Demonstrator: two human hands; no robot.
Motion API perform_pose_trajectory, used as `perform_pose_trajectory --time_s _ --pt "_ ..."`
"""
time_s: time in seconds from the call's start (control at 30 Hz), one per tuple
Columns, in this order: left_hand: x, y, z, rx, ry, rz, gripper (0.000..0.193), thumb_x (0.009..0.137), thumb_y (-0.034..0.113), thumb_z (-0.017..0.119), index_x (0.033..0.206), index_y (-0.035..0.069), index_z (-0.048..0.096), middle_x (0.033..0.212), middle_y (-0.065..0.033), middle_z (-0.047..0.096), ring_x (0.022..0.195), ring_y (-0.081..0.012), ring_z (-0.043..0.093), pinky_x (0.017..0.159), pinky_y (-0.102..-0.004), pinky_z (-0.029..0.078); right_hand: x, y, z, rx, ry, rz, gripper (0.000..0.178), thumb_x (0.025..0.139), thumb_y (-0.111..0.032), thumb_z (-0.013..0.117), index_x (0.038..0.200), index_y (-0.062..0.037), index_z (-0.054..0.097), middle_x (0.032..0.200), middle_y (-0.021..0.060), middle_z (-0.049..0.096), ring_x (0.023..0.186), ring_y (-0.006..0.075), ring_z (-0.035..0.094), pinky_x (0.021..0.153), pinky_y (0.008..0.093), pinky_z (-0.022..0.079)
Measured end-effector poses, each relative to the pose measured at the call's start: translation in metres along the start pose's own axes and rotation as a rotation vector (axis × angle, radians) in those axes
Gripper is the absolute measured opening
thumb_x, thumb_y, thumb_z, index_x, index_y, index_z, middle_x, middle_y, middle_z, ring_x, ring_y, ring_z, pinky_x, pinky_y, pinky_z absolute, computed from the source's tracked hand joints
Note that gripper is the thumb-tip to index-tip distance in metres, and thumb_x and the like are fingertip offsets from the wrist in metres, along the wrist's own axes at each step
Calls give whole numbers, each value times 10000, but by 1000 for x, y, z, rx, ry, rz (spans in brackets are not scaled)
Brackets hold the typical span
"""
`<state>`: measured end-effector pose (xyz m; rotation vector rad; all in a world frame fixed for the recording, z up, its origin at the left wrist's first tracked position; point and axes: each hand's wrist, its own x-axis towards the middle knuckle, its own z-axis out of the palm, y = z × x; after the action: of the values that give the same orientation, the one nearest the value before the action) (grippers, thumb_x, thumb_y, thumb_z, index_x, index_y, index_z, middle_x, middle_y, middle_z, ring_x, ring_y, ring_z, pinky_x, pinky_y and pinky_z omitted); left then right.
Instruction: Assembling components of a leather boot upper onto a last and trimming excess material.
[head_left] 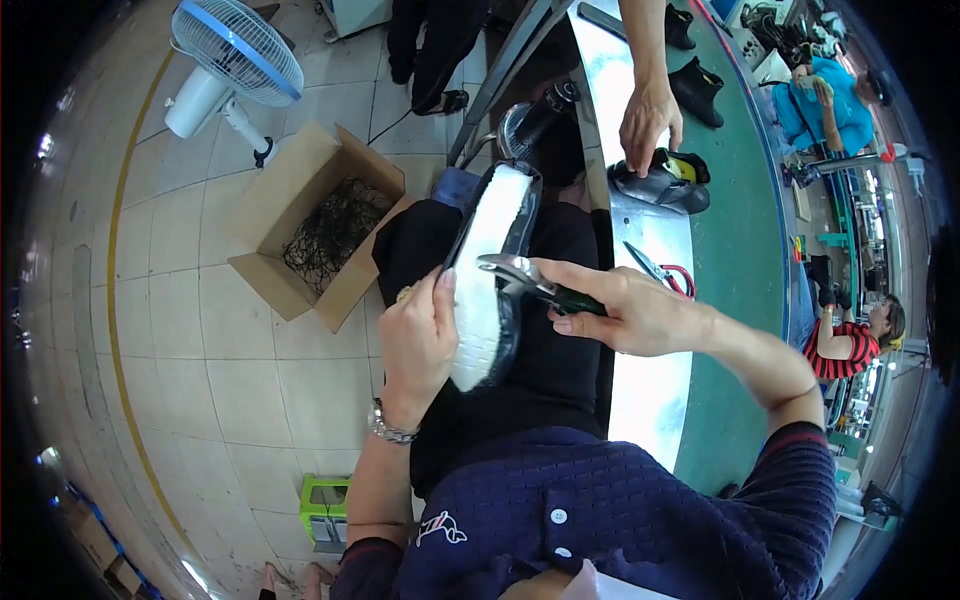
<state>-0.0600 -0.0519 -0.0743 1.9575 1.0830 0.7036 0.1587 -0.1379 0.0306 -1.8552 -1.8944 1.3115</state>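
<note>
My left hand [418,335] is closed around the side of a black shoe upper [488,265], held above my lap with its white sole side facing up. The thumb presses on the edge of that white bottom. In my right hand [640,312] is a pair of pincers [518,270] with dark handles, gripped from the right. Their metal head lies over the right half of the white bottom, near its middle; whether the jaws touch it I cannot tell.
Red-handled scissors [668,270] lie on the metal bench strip [650,400] to my right. Another person's hand [650,125] touches a black shoe [660,188] there. Farther along stands a black boot [697,90]. A cardboard box [290,200] of dark strings and a fan [235,60] are on the left.
</note>
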Motion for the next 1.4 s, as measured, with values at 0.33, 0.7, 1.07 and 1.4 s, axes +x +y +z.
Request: perform_pose_trajectory --time_s 0.33,0.7,1.07,1.4 --pt "-18 6 9 199 -103 153 339 946 190 572 1204 -29 592 863 -205 653 726 -324 662 637 -371 536 24 -35 -15 -267 -273 61 585 945 -112 498 1477 -90 254 661 235 628 613 407 650 603 465 539" --pt "25 1 39 -1521 -611 -616 738 977 345 527 1551 177 94 1512 -91 321 1339 -216 389 1097 -350 337 3 -2 3 -207 -39 -54 644 947 -159 556 1499 -213 228 679 138 632 488 301 620 462 395 535" --pt "23 1 32 -1303 -515 -605 806 938 246 605 1554 179 89 1487 -71 345 1289 -163 418 1061 -311 355 64 19 -53 -713 28 -224 603 980 -221 514 1504 -242 216 591 108 604 518 241 640 454 348 502" --pt "32 -3 30 -1324 -545 -625 797 920 202 626 1547 168 136 1397 -47 439 1194 -140 489 999 -303 414 52 3 -50 -651 88 -242 627 965 -237 525 1506 -208 209 586 123 599 500 274 619 475 369 507"
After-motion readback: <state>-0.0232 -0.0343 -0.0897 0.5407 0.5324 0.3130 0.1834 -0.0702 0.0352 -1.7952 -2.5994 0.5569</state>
